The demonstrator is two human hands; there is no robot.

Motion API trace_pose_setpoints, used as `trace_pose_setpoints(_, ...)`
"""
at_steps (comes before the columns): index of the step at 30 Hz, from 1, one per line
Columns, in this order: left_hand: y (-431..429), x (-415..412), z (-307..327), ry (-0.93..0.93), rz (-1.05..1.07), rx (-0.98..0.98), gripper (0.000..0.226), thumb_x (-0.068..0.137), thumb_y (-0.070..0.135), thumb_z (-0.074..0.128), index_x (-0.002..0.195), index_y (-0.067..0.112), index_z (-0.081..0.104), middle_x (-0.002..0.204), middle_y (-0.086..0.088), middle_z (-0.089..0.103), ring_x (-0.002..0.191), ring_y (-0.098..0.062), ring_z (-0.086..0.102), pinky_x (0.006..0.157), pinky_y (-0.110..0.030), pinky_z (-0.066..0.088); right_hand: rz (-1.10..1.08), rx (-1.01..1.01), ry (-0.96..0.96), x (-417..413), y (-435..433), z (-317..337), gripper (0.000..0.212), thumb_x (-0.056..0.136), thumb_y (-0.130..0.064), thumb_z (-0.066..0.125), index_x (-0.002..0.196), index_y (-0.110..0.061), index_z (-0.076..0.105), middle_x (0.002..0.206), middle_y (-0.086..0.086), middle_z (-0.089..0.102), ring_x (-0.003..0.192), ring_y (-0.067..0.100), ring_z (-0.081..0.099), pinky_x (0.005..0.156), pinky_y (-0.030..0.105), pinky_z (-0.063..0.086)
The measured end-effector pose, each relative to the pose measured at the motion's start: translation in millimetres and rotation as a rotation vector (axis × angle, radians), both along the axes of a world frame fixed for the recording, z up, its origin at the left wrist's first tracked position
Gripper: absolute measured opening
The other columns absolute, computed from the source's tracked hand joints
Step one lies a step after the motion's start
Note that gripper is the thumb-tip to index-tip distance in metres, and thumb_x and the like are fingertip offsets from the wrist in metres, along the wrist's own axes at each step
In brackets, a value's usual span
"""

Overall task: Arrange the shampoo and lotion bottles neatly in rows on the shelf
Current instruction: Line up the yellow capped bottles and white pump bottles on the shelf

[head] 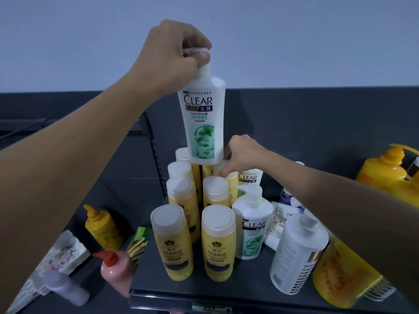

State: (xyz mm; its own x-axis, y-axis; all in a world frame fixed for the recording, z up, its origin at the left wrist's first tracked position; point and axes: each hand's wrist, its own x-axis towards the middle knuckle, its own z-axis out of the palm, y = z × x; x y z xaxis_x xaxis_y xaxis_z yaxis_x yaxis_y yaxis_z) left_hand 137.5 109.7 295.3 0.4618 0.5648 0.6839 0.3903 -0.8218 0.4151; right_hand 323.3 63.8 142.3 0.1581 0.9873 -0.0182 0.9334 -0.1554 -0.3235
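Left hand (181, 53), upper centre, gripped the white shampoo bottle (203, 118) by its pump, held above the yellow bottles (216, 243) in two rows on the shelf (238, 288), probably awaiting a slot. Right hand (242, 155), centre, fingers curled onto a rear cap; grip could not be determined.

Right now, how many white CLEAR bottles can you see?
3. The left hand holds one bottle up; a pump bottle stands beside the front yellow bottles; a back bottle stands by the right hand. Others may be hidden.
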Motion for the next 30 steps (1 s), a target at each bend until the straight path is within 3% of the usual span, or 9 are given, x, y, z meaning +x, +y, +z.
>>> trace_pose_setpoints(3,-1.1,4.2,7.7,-0.008,-0.009,0.010,0.030,0.094,0.031,0.064,0.120,0.020,0.076,0.107,0.007,0.072,0.090,0.008,0.061,0.072,0.002,0.042,-0.007,0.005,0.050,-4.1,0.8,-0.3,0.047,0.054,-0.036,0.091,0.081,-0.015,0.060,0.076,0.000,0.065,0.065,0.018,0.068,0.052,0.029,0.055)
trace_pose_setpoints(6,-4.2,14.3,11.3,-0.026,-0.037,0.011,0.029,0.094,0.030,0.066,0.119,0.019,0.076,0.107,0.011,0.072,0.089,0.013,0.060,0.072,0.005,0.039,-0.035,-0.082,0.116,1.5,-6.6,11.6,0.057,0.058,-0.037,0.095,0.100,-0.012,0.065,0.093,0.005,0.074,0.072,0.019,0.077,0.070,0.036,0.065)
trace_pose_setpoints(10,-9.3,35.3,8.2,-0.034,-0.088,0.017,0.029,0.092,0.031,0.067,0.116,0.020,0.077,0.104,0.012,0.072,0.087,0.014,0.061,0.075,0.004,0.040,-0.067,-0.135,-0.052,25.9,-34.9,39.5,0.072,0.061,-0.043,0.093,0.118,-0.010,0.066,0.107,0.004,0.075,0.093,0.023,0.073,0.086,0.042,0.061)
trace_pose_setpoints(18,-16.5,74.6,-13.8,0.045,-0.198,-0.070,0.026,0.091,0.027,0.071,0.116,0.024,0.079,0.106,0.013,0.074,0.085,0.019,0.059,0.068,0.006,0.039,-0.187,-0.110,0.003,77.9,-108.8,61.9,0.076,0.077,-0.048,0.084,0.140,-0.015,0.057,0.108,-0.007,0.076,0.089,0.014,0.075,0.092,0.037,0.059)
trace_pose_setpoints(23,-22.1,95.0,-22.0,0.089,-0.221,-0.098,0.026,0.090,0.026,0.074,0.115,0.027,0.080,0.102,0.015,0.072,0.087,0.021,0.058,0.068,0.007,0.040,-0.246,-0.113,-0.002,93.9,-139.0,47.1,0.064,0.085,-0.048,0.077,0.136,-0.012,0.061,0.104,-0.002,0.078,0.082,0.016,0.075,0.090,0.037,0.059)
trace_pose_setpoints(25,-23.1,97.2,-29.3,0.107,-0.232,-0.132,0.022,0.089,0.025,0.074,0.110,0.028,0.080,0.099,0.016,0.072,0.087,0.017,0.061,0.072,0.004,0.041,-0.271,-0.099,0.007,97.6,-146.8,40.6,0.055,0.086,-0.049,0.074,0.127,-0.013,0.066,0.098,0.001,0.080,0.081,0.019,0.075,0.091,0.039,0.059)
trace_pose_setpoints(27,-23.6,98.4,-38.7,0.152,-0.258,-0.156,0.018,0.087,0.023,0.073,0.099,0.036,0.075,0.090,0.013,0.067,0.078,0.001,0.062,0.081,-0.008,0.045,-0.292,-0.103,0.012,100.0,-152.9,34.3,0.050,0.088,-0.050,0.071,0.123,-0.014,0.068,0.095,0.002,0.080,0.082,0.020,0.075,0.090,0.040,0.059)
trace_pose_setpoints(29,-25.2,99.3,-47.8,0.218,-0.256,-0.168,0.012,0.086,0.019,0.071,0.088,0.031,0.072,0.086,0.010,0.062,0.080,-0.007,0.053,0.083,-0.020,0.046,-0.301,-0.101,0.029,100.7,-157.5,29.0,0.049,0.089,-0.050,0.069,0.127,-0.018,0.067,0.094,-0.001,0.078,0.081,0.016,0.074,0.087,0.036,0.059)
trace_pose_setpoints(30,-26.9,99.6,-52.7,0.245,-0.251,-0.180,0.012,0.087,0.018,0.072,0.093,0.025,0.080,0.090,0.011,0.066,0.086,-0.005,0.056,0.084,-0.019,0.048,-0.303,-0.093,0.037,100.8,-159.6,27.2,0.048,0.090,-0.049,0.069,0.128,-0.019,0.066,0.095,-0.003,0.078,0.081,0.015,0.073,0.087,0.035,0.059)
